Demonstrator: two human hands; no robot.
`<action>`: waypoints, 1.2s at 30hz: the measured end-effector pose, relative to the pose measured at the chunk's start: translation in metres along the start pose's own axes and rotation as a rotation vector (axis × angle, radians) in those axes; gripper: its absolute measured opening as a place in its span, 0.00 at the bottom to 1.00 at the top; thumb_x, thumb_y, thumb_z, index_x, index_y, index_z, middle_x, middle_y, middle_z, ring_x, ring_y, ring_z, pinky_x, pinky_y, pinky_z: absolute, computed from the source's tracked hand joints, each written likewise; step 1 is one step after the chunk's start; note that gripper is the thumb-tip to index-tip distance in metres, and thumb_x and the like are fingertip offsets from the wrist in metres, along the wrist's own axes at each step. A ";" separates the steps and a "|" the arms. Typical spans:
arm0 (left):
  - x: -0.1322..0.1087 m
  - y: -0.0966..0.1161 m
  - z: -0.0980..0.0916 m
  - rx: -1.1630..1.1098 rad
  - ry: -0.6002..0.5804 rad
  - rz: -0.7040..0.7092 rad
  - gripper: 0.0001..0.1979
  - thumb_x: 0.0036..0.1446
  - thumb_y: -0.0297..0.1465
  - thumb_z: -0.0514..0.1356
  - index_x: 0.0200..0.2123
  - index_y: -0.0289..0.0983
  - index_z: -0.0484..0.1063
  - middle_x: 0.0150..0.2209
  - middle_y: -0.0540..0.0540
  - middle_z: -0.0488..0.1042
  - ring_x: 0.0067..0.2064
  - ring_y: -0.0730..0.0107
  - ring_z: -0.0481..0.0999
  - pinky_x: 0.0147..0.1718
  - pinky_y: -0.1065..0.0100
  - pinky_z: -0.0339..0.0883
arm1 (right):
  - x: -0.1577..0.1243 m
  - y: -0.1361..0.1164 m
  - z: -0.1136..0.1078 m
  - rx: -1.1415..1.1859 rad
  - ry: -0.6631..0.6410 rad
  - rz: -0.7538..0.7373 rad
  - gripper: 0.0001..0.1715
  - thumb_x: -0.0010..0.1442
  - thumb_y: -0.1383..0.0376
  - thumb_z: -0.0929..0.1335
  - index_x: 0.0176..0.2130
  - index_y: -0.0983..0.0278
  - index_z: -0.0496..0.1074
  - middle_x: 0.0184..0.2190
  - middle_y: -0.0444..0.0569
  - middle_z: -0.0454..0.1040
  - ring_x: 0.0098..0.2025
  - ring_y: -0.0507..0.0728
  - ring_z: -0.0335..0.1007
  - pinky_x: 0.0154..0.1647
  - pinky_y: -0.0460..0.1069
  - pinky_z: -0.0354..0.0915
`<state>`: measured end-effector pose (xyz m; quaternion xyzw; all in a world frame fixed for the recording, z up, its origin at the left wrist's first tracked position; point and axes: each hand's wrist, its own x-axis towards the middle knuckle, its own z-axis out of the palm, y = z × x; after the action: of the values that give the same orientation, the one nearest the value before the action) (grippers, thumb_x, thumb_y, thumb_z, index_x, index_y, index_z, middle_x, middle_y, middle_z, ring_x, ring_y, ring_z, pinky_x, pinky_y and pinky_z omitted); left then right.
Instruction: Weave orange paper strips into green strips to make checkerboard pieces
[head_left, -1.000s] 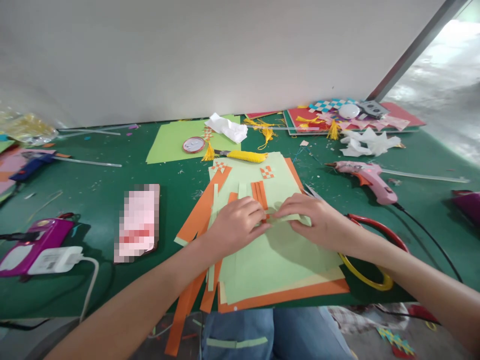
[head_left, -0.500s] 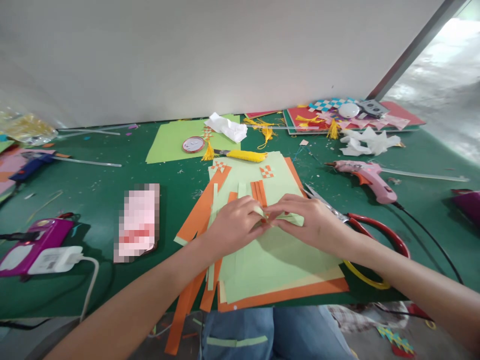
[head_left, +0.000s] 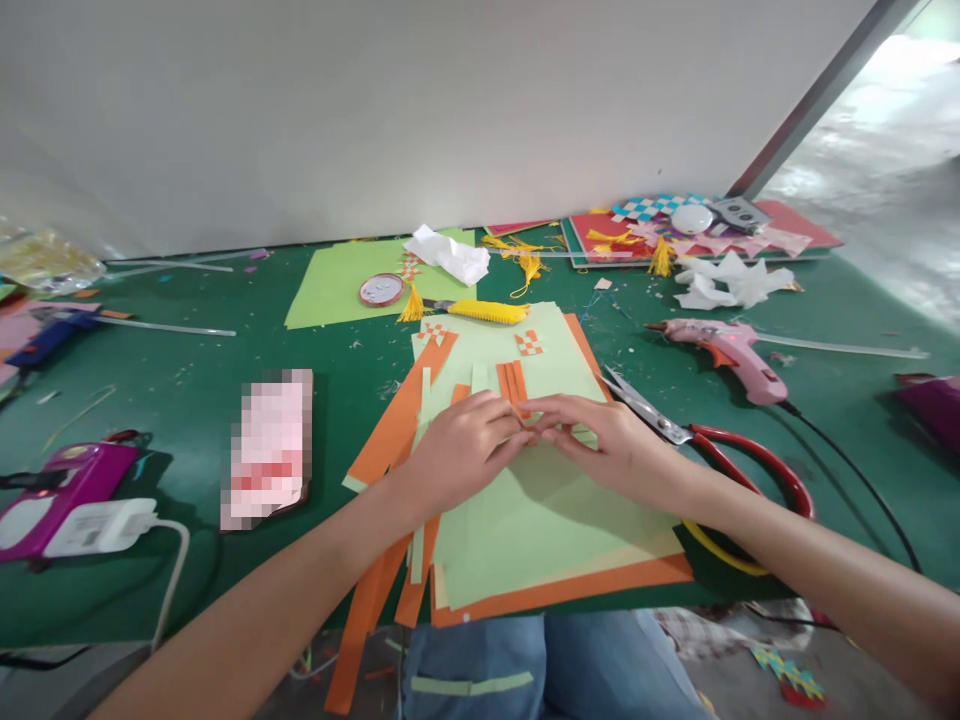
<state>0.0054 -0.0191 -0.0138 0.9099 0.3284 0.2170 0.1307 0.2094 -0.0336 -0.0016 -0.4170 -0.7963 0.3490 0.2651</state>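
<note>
My left hand (head_left: 469, 445) and my right hand (head_left: 626, 440) meet fingertip to fingertip over a stack of pale green paper (head_left: 555, 540). Both are closed, pinching small paper strips between them; an orange bit shows at the fingertips and pale green under my right hand. My fingers hide most of the held piece. Short orange strips (head_left: 513, 385) lie just beyond my hands. Two small orange-and-white woven pieces, one a checkered square (head_left: 529, 343), rest farther up the sheet. Long orange strips (head_left: 405, 410) and a thin green strip (head_left: 421, 480) lie left of the stack.
Red-handled scissors (head_left: 667, 420) lie open beside my right forearm, with a pink glue gun (head_left: 727, 350) beyond. A yellow cutter (head_left: 480, 311) lies behind the stack. At left are a blurred-out pink object (head_left: 268, 450) and a purple power strip (head_left: 90, 490) with a white charger.
My right fingers have shifted and spread slightly around the held strips, and less of the pale green piece shows. The whole view has moved slightly; the table items stay put.
</note>
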 end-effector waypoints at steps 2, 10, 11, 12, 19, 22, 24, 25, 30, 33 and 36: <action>0.000 -0.001 0.000 0.002 0.006 0.015 0.12 0.66 0.31 0.53 0.37 0.34 0.76 0.39 0.44 0.78 0.42 0.64 0.73 0.42 0.63 0.67 | -0.001 0.002 -0.004 -0.039 0.009 -0.025 0.18 0.63 0.69 0.62 0.51 0.60 0.71 0.43 0.47 0.79 0.40 0.53 0.77 0.40 0.47 0.71; -0.002 -0.001 0.000 -0.060 -0.008 -0.004 0.12 0.66 0.29 0.53 0.36 0.35 0.76 0.39 0.46 0.78 0.43 0.66 0.73 0.44 0.65 0.66 | -0.033 0.036 -0.088 -0.760 0.523 0.209 0.12 0.64 0.61 0.64 0.43 0.61 0.75 0.38 0.50 0.80 0.39 0.57 0.75 0.41 0.50 0.65; -0.002 0.000 -0.001 -0.066 -0.011 -0.008 0.12 0.66 0.29 0.53 0.36 0.35 0.76 0.39 0.46 0.78 0.43 0.66 0.73 0.43 0.65 0.66 | -0.040 0.044 -0.099 -0.950 0.520 0.323 0.14 0.64 0.59 0.64 0.43 0.63 0.75 0.37 0.52 0.79 0.41 0.60 0.74 0.40 0.51 0.64; -0.002 0.000 -0.001 -0.071 -0.013 -0.012 0.12 0.66 0.29 0.53 0.36 0.35 0.76 0.39 0.46 0.78 0.43 0.66 0.73 0.43 0.65 0.66 | -0.047 0.052 -0.107 -1.122 0.483 0.465 0.19 0.64 0.55 0.63 0.42 0.66 0.75 0.38 0.58 0.78 0.43 0.65 0.73 0.39 0.54 0.63; -0.001 0.001 -0.003 -0.100 -0.021 -0.019 0.12 0.66 0.28 0.53 0.36 0.35 0.76 0.38 0.47 0.78 0.43 0.67 0.73 0.44 0.65 0.66 | -0.063 0.079 -0.111 -1.060 0.194 0.922 0.41 0.64 0.41 0.50 0.42 0.71 0.70 0.41 0.66 0.74 0.43 0.71 0.72 0.31 0.55 0.56; -0.001 0.000 -0.002 -0.108 -0.020 -0.024 0.12 0.66 0.28 0.53 0.37 0.35 0.76 0.39 0.47 0.78 0.43 0.67 0.73 0.44 0.65 0.66 | -0.055 0.078 -0.107 -1.023 0.212 0.914 0.39 0.64 0.42 0.50 0.44 0.70 0.68 0.44 0.66 0.73 0.42 0.70 0.72 0.29 0.55 0.55; -0.001 0.000 -0.002 -0.112 -0.015 -0.026 0.11 0.66 0.29 0.53 0.37 0.35 0.76 0.39 0.47 0.78 0.43 0.67 0.73 0.44 0.65 0.66 | -0.052 0.077 -0.108 -1.010 0.223 0.915 0.37 0.65 0.43 0.50 0.44 0.69 0.68 0.44 0.67 0.73 0.40 0.69 0.72 0.30 0.55 0.55; -0.001 0.000 -0.002 -0.113 -0.011 -0.027 0.11 0.66 0.29 0.53 0.37 0.35 0.76 0.39 0.47 0.78 0.43 0.67 0.73 0.44 0.65 0.66 | -0.051 0.076 -0.109 -1.000 0.228 0.918 0.36 0.64 0.44 0.51 0.43 0.69 0.68 0.43 0.68 0.73 0.39 0.68 0.72 0.30 0.55 0.55; -0.003 -0.002 -0.002 -0.117 -0.010 -0.026 0.11 0.66 0.29 0.54 0.37 0.35 0.76 0.38 0.47 0.78 0.43 0.67 0.73 0.44 0.65 0.66 | -0.052 0.061 -0.104 -0.921 0.257 0.843 0.25 0.62 0.47 0.57 0.43 0.63 0.65 0.35 0.58 0.75 0.32 0.63 0.69 0.30 0.52 0.57; -0.002 -0.003 -0.001 -0.108 -0.005 -0.021 0.11 0.66 0.29 0.53 0.37 0.35 0.76 0.39 0.47 0.78 0.43 0.67 0.73 0.45 0.64 0.66 | -0.051 0.047 -0.090 -0.901 0.267 0.659 0.21 0.59 0.49 0.62 0.45 0.60 0.63 0.31 0.51 0.74 0.29 0.61 0.69 0.28 0.50 0.56; -0.002 -0.004 0.001 -0.098 0.002 -0.016 0.11 0.66 0.29 0.53 0.37 0.35 0.76 0.39 0.46 0.78 0.43 0.66 0.73 0.44 0.64 0.67 | -0.047 0.033 -0.072 -0.895 0.228 0.496 0.21 0.58 0.48 0.64 0.44 0.59 0.64 0.29 0.47 0.74 0.27 0.59 0.69 0.26 0.49 0.54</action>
<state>0.0027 -0.0176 -0.0165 0.8995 0.3249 0.2327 0.1766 0.3013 -0.0361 0.0109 -0.7008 -0.7109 -0.0210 0.0555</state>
